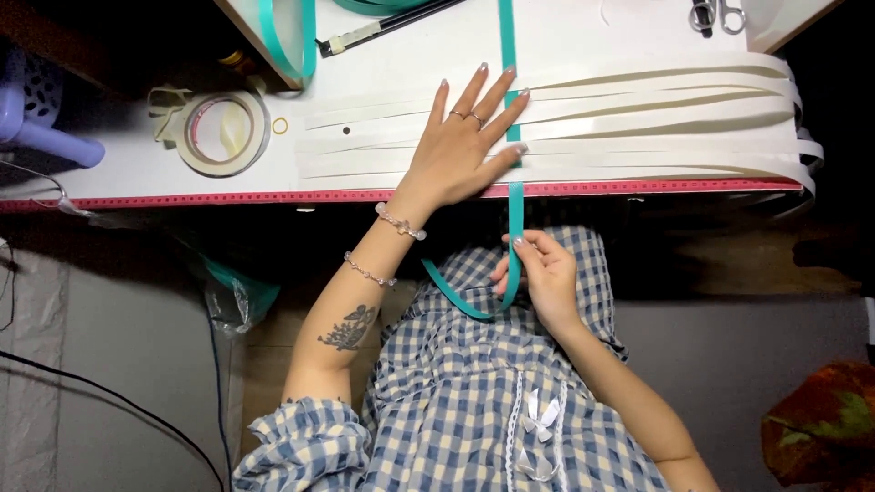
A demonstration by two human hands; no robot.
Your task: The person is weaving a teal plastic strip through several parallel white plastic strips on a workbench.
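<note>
One roll of tape (223,132) lies at the left of the white table (137,169). Left hand (460,146), fingers spread, presses flat on several white paper strips (638,118) and one teal ribbon (515,210). Right hand (542,273) pinches the ribbon below the table edge. Scissors (715,15) are cut off at the top.

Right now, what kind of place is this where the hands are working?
Probably a home craft table. The left hand presses white paper strips over a teal ribbon, the right hand pulls it, and a tape roll and scissors lie nearby.
</note>
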